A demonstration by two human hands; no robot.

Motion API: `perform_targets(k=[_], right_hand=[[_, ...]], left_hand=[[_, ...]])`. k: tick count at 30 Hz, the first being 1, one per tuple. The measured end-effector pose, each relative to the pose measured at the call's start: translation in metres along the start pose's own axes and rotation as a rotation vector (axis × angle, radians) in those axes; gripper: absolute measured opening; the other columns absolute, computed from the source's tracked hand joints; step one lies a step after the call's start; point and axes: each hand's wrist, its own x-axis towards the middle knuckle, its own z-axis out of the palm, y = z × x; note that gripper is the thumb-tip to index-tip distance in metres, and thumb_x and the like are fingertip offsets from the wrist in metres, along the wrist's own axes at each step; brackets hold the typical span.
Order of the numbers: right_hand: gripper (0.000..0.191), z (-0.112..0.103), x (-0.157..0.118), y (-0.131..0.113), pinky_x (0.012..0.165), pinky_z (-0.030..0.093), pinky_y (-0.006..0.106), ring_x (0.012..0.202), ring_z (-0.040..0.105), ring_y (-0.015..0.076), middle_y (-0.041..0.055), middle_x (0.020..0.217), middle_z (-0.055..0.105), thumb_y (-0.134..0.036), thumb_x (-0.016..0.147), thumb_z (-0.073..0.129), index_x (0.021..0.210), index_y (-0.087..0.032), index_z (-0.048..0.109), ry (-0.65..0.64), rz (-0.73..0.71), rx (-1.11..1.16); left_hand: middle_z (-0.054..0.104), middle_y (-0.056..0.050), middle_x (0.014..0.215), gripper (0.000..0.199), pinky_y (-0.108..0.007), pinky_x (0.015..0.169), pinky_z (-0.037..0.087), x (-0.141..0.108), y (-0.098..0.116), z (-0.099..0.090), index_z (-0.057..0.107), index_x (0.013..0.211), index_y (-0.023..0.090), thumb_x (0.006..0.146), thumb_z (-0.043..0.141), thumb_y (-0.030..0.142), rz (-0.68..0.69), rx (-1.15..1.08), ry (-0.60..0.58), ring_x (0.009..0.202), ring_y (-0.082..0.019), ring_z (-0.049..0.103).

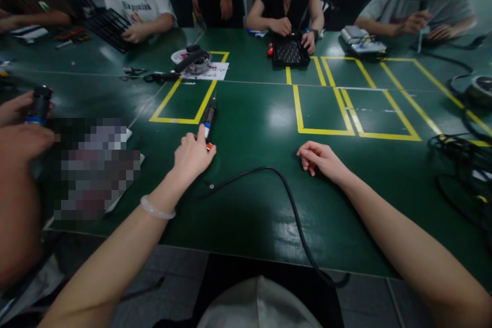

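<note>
My left hand [194,155] is closed around the rear end of an electric screwdriver [208,119], a slim black tool with a blue band. Its index finger lies along the body, and the bit points away from me. A small orange-red part [209,147] shows beside the thumb. Resting near the tabletop to the right, my right hand [315,158] has its fingers loosely curled in, and nothing shows in them. Between my arms a black cable [284,184] curves over the table and off its near edge. A small round metal piece [211,186] lies by the cable.
Yellow tape rectangles [326,132] mark the green table [253,128]. Left of me, another person's hand holds a similar black tool [40,105] near papers [103,164]. Coiled cables [461,164] lie right. Across, people handle a black tray [291,51] and other parts; a white reel [190,59] sits mid-table.
</note>
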Motion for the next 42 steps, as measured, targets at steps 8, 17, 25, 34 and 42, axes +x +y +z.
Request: perform_targets(k=[8, 17, 25, 34, 42], right_hand=[[0.036, 0.0, -0.001, 0.001, 0.038, 0.043, 0.019, 0.046, 0.051, 0.0088, -0.0026, 0.058, 0.056, -0.052, 0.088, 0.064, 0.09, -0.016, 0.061, -0.016, -0.018, -0.026], [0.023, 0.006, 0.0, -0.005, 0.053, 0.04, 0.024, 0.056, 0.05, 0.0117, -0.0013, 0.062, 0.054, -0.038, 0.093, 0.056, 0.087, -0.017, 0.063, 0.106, -0.209, -0.301], [0.018, 0.028, -0.006, -0.013, 0.074, 0.045, 0.029, 0.081, 0.059, 0.0171, 0.0057, 0.095, 0.064, -0.026, 0.095, 0.054, 0.109, -0.019, 0.062, -0.081, -0.395, -0.565], [0.007, 0.036, -0.007, -0.016, 0.063, 0.04, 0.026, 0.066, 0.054, 0.0137, -0.0001, 0.078, 0.059, -0.023, 0.09, 0.057, 0.096, -0.019, 0.057, -0.05, -0.346, -0.623], [0.023, 0.022, -0.001, -0.004, 0.046, 0.039, 0.02, 0.05, 0.049, 0.0096, -0.0063, 0.06, 0.051, -0.039, 0.088, 0.061, 0.086, -0.021, 0.046, -0.087, -0.003, -0.074]], left_hand=[[0.054, -0.013, 0.124, 0.061, -0.039, 0.089, 0.049, -0.02, 0.046, 0.0, 0.033, 0.155, 0.026, 0.1, 0.031, 0.049, 0.192, -0.306, -0.06, 0.11, -0.027, 0.056], [0.051, -0.013, 0.12, 0.064, -0.033, 0.077, 0.051, -0.048, 0.12, -0.002, 0.032, 0.154, 0.025, 0.096, 0.047, 0.047, 0.327, -0.256, -0.027, 0.103, -0.026, 0.059], [0.049, -0.012, 0.122, 0.073, -0.034, 0.083, 0.051, -0.037, 0.15, 0.006, 0.025, 0.156, 0.024, 0.092, 0.057, 0.038, 0.507, -0.315, -0.06, 0.109, -0.027, 0.057], [0.047, -0.013, 0.13, 0.088, -0.038, 0.087, 0.05, -0.033, 0.144, 0.011, 0.02, 0.158, 0.024, 0.085, 0.061, 0.05, 0.59, -0.378, -0.076, 0.11, -0.029, 0.056], [0.05, -0.012, 0.129, 0.09, -0.038, 0.09, 0.048, -0.031, 0.141, 0.014, 0.021, 0.158, 0.027, 0.084, 0.063, 0.056, 0.587, -0.37, -0.037, 0.11, -0.028, 0.055]])
